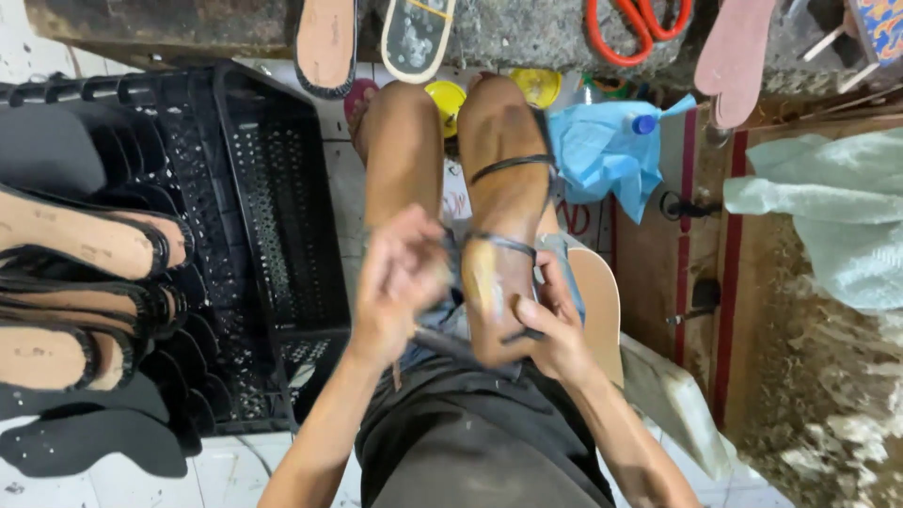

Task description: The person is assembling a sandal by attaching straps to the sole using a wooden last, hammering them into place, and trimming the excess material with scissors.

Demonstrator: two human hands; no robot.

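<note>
The tan sandal sole [499, 282] sat on the person's right knee, over the lap, with thin black straps [513, 166] looped across it and a yellowish smear of glue near its lower half. The right hand [555, 329] was clamped on the sole's lower end, thumb pressed against its edge, fingers wrapped beneath. The left hand [400, 282] was just beside the sole on its left, blurred, fingers curled together near a strap end; whether it pinched anything, I cannot tell. A light wooden board [602, 306] lay just behind the right hand. Out to the left, a black plastic crate [282, 207] stood on the tiled floor, and beside it a stack of black-edged tan soles [75, 235] and flat black cut-outs [94, 442]. Beyond the knees, a crumpled blue plastic bag [602, 150] held a bottle with a blue cap [643, 123], near two yellow lids [447, 97]. Orange-handled scissors [640, 23] rested on the stone ledge at top, with more loose soles [324, 42] alongside. A pale green cloth [828, 207] lay at far right.
</note>
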